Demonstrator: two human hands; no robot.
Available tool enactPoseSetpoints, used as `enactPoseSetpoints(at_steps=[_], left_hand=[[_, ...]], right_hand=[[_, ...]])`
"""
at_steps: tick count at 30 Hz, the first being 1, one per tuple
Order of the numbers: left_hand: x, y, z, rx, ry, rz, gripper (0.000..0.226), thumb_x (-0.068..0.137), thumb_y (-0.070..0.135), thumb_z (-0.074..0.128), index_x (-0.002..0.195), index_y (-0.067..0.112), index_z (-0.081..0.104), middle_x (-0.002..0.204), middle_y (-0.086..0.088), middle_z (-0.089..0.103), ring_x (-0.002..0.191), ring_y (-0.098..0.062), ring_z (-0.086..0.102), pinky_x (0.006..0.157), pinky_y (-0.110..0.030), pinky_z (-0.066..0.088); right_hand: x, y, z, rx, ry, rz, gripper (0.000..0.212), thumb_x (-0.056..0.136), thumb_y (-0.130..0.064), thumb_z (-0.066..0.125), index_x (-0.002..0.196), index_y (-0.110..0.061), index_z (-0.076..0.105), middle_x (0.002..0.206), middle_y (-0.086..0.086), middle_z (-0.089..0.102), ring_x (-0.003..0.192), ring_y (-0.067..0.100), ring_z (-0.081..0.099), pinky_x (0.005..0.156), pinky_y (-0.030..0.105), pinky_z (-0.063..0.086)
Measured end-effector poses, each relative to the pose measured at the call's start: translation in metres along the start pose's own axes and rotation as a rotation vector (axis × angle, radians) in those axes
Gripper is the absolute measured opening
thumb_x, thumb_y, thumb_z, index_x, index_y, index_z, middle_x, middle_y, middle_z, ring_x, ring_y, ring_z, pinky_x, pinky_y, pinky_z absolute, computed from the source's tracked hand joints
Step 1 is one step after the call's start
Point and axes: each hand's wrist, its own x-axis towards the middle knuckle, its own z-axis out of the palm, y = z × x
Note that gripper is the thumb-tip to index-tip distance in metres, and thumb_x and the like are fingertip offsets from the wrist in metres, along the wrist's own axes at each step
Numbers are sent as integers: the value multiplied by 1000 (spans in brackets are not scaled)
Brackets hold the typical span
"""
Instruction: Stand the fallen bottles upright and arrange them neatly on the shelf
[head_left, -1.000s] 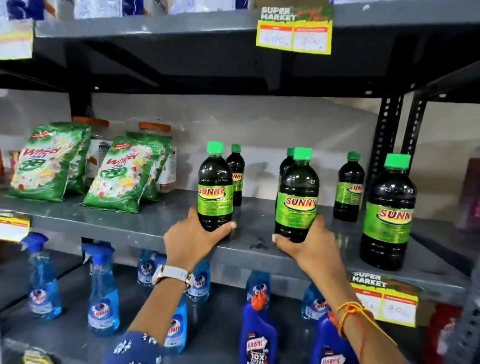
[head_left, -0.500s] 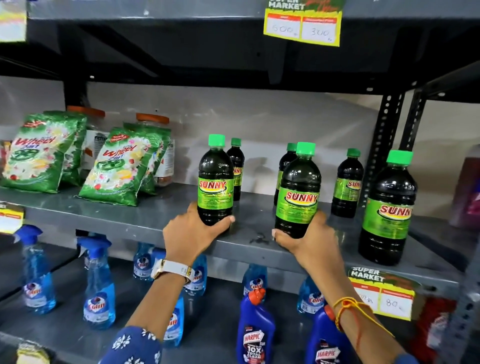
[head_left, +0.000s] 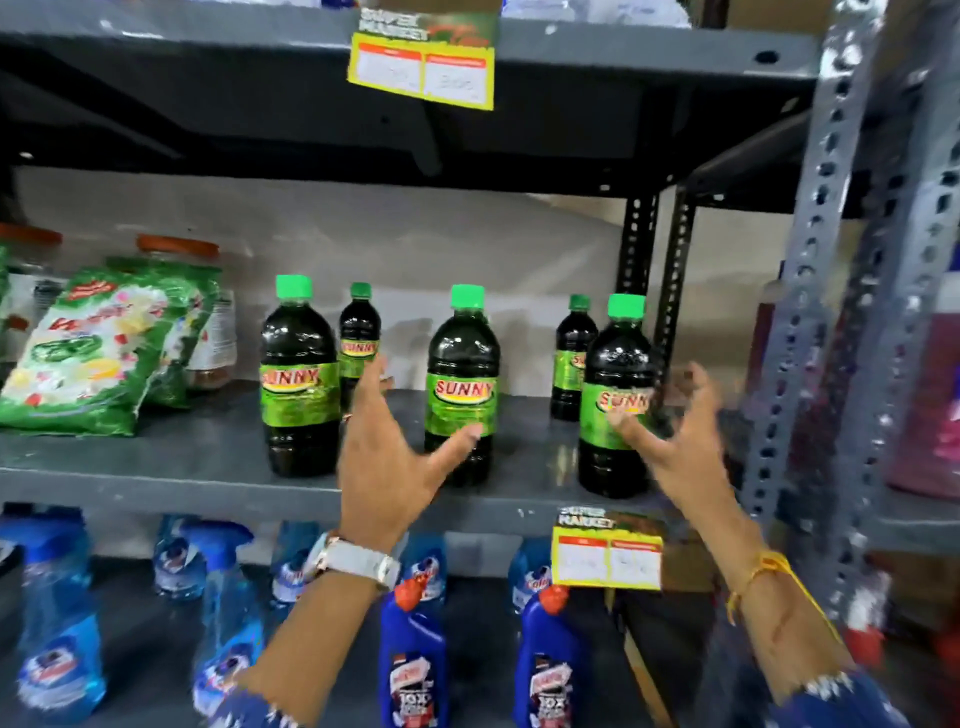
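Note:
Three large dark SUNNY bottles with green caps stand upright along the front of the grey shelf: a left one, a middle one and a right one. Two smaller ones stand behind, at back left and back right. My left hand is open with fingers spread, between the left and middle bottles, thumb in front of the middle one. My right hand is open and blurred, just right of the right bottle. Neither hand holds anything.
Green Wheel detergent packs and orange-lidded jars stand at the shelf's left. Blue spray bottles and Harpic bottles fill the shelf below. A perforated steel upright rises at right. A yellow price tag hangs on the shelf edge.
Both hands have let go of the left and middle bottles and opened. They have shifted right, the left hand to the middle bottle, the right hand to the right bottle. The camera has panned right.

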Motion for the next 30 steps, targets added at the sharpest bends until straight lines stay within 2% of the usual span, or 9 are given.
enactPoseSetpoints(at_steps=[1,3,5,8,13,20,25,27,30], left_hand=[[1,4,10,29,-81,-82,116,55,77,61,142,10,23,141,-11,42,123,-24,45,100,-36,38],[-2,4,24,201,-160,-181,122,46,85,52,140,13,22,130,-14,54,112,-33,55,86,-43,46],[-5,-2,31,384,-144,-164,116,44,91,43,128,12,32,107,-18,66,93,-37,63,69,-40,48],[-5,-10,34,483,-107,-95,102,46,90,37,104,7,42,82,-20,69,73,-38,66,54,-34,40],[-5,-12,37,524,-84,-72,97,51,83,50,103,2,44,78,-23,67,71,-40,65,55,-38,46],[-5,-11,37,507,-99,-101,89,55,77,60,102,3,44,76,-21,67,69,-39,65,54,-37,45],[-6,-11,36,475,-103,-90,84,57,76,62,99,6,44,77,-18,68,69,-38,65,54,-32,35],[-7,-11,36,467,-118,-109,87,56,78,59,103,7,43,79,-17,68,70,-38,65,55,-33,38],[-5,-7,33,436,-146,-127,111,50,87,47,126,6,35,91,-19,68,81,-39,65,65,-41,49]], right_hand=[[3,7,-1,-1,-155,67,81,64,-27,82,130,-14,38,121,0,53,120,23,50,89,9,41],[7,23,-2,-19,-374,147,65,58,-17,86,112,-22,51,107,2,66,107,24,61,91,24,51],[10,30,0,-60,-435,147,59,54,-16,90,103,-22,58,101,8,70,98,23,65,91,39,53],[11,33,3,-128,-414,135,67,47,-32,87,105,-13,59,100,10,70,96,24,66,89,47,52],[9,35,4,-278,-363,193,83,42,-51,84,111,-18,52,104,1,68,98,17,64,90,41,51],[7,35,3,-297,-365,215,84,45,-51,83,114,-19,47,107,1,65,100,18,61,90,39,50],[4,33,1,-343,-318,222,85,44,-54,84,110,-26,38,105,-3,56,87,13,54,59,13,35],[4,34,1,-340,-331,235,90,42,-56,84,113,-26,36,106,-3,55,93,14,55,66,17,41],[7,29,-4,-229,-305,253,105,43,-61,83,126,-24,33,111,-10,56,103,11,54,84,27,39]])
